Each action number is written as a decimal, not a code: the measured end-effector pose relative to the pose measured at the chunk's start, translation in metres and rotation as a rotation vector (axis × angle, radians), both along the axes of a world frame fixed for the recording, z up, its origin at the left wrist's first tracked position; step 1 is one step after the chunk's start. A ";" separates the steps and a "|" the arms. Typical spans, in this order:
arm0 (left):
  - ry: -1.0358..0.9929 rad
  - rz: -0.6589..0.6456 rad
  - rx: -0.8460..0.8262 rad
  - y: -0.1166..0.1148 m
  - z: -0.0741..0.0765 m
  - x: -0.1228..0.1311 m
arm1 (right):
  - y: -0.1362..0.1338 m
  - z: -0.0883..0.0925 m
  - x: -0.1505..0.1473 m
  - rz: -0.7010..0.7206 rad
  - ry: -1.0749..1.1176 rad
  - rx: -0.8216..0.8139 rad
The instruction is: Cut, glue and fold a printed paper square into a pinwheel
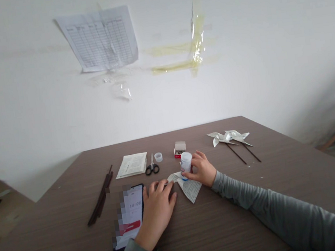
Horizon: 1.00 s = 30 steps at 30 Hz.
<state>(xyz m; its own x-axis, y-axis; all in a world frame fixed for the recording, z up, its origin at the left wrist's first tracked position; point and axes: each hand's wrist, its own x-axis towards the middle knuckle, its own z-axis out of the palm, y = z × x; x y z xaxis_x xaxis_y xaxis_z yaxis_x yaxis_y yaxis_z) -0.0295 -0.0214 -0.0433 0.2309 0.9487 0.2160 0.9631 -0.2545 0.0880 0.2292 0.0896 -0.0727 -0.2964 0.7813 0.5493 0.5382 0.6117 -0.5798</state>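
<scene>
Head view, right hand (201,169) gripping capped bottle (186,162), left hand (158,212) touching folded paper (189,187)

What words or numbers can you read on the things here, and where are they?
"14:08" on the phone screen, though it is blurry, so the digits may be off.
The paper chart on the wall: too small to read.
The printed sheet on the table: too small to read.
The small box: too small to read.
The white-capped bottle: no readable label.
The printed paper square: too small to read.
</scene>
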 end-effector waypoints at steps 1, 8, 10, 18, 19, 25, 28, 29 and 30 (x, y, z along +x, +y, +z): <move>0.001 0.000 0.003 0.000 0.000 0.000 | 0.000 0.000 -0.001 0.006 -0.009 0.000; -0.018 0.017 0.013 0.001 -0.005 -0.001 | 0.001 0.002 0.008 -0.032 0.237 -0.034; -0.022 0.023 0.020 0.001 -0.007 -0.002 | 0.000 0.004 0.010 -0.033 0.356 -0.066; -0.025 0.006 0.028 0.001 -0.009 -0.004 | 0.002 0.007 0.017 -0.012 0.455 -0.095; -0.022 0.007 0.024 0.001 -0.008 -0.003 | 0.002 0.007 0.018 -0.029 0.445 -0.083; -0.022 0.011 0.013 -0.001 -0.004 -0.001 | 0.007 0.004 0.020 -0.107 0.301 -0.009; -0.031 0.010 0.017 -0.001 -0.004 -0.001 | 0.008 0.003 0.022 -0.135 0.249 -0.011; -0.035 0.009 0.020 -0.001 -0.004 -0.001 | 0.009 0.002 0.023 -0.147 0.238 -0.013; -0.037 0.007 0.021 -0.001 -0.004 -0.001 | 0.009 0.002 0.024 -0.158 0.230 -0.016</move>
<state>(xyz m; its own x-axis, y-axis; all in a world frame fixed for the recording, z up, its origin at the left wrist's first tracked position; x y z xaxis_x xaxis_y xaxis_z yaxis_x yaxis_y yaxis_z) -0.0304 -0.0221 -0.0476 0.2157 0.9453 0.2446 0.9610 -0.2499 0.1183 0.2530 0.0986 -0.0710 -0.0390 0.8171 0.5752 0.4797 0.5203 -0.7066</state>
